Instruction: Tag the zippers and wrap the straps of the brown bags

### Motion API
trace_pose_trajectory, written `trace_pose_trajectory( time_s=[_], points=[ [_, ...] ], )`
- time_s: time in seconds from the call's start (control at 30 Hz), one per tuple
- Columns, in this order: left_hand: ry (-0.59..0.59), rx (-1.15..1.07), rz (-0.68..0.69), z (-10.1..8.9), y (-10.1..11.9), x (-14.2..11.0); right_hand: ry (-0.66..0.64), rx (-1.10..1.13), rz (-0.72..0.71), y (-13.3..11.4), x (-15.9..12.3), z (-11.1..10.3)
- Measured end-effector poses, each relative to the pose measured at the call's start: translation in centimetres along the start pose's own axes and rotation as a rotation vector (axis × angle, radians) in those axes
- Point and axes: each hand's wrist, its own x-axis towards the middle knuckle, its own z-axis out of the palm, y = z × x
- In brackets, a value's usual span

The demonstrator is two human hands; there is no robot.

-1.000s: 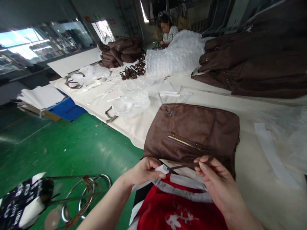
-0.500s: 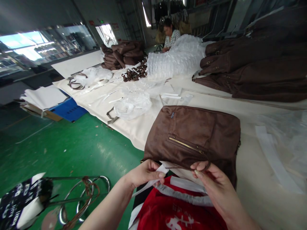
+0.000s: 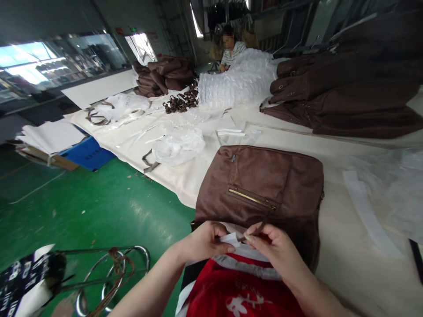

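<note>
A brown leather-look bag with a gold zipper lies flat on the table's near edge. In front of its lower side, my left hand pinches a strip of white paper between thumb and fingers. My right hand is closed on a thin brown strap that rises toward the bag's zipper. Both hands are close together, the strap's lower end beside the white paper. Whether strap and paper touch is hard to make out. Below the hands is a red apron with a grey edge.
Clear plastic bags lie on the cream-covered table. Brown bags are stacked at right, with another brown pile at back left. A person sits behind bubbly plastic wrap. A metal-framed stool stands at lower left.
My right hand has moved left, toward my left hand, bringing the brown strap to the white paper. My left hand keeps its pinch. The whole view has shifted slightly.
</note>
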Motion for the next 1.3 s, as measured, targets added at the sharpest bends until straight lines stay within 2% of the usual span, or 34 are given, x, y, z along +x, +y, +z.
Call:
trace_pose_trajectory(
  time_s=[0.13,0.23,0.33,0.43,0.53,0.7,0.8,0.87,0.97,1.03,1.1,1.3],
  points=[
    [0.017,0.028,0.072,0.5,0.6,0.3,-0.003,-0.040,-0.037,1.8,0.9,0.9],
    [0.001,0.017,0.080,0.2,1.0,-0.1,0.026,-0.027,-0.005,2.1,1.0,0.9],
    [0.005,-0.012,0.042,-0.3,1.2,-0.5,0.068,0.113,0.047,1.7,0.8,0.6],
    [0.042,0.060,0.050,-0.4,1.3,-0.6,0.142,0.314,0.070,1.1,0.7,0.6],
    [0.077,0.163,0.083,0.0,1.7,-0.1,0.169,0.352,0.098,0.9,0.9,0.7],
    [0.133,0.215,0.033,1.0,2.4,1.5,0.076,0.116,0.073,1.0,0.9,0.8],
    [0.147,0.254,-0.030,1.1,2.7,2.4,-0.038,-0.179,0.001,0.0,-0.3,0.0],
    [0.123,0.259,-0.068,0.9,2.8,2.9,0.026,-0.471,-0.113,-0.8,-1.2,-1.2],
    [0.080,0.260,-0.086,0.4,3.2,3.8,0.287,-0.777,-0.272,-1.7,-1.7,-3.5],
    [0.060,0.279,-0.086,0.4,3.5,4.5,0.373,-0.843,-0.293,-1.9,-1.4,-5.0],
    [0.056,0.299,-0.102,0.5,3.8,5.3,0.401,-0.867,-0.290,-1.9,-0.9,-6.1],
    [0.085,0.337,-0.140,1.1,4.6,7.3,0.320,-0.804,-0.290,-1.1,0.0,-6.3]
  ],
)
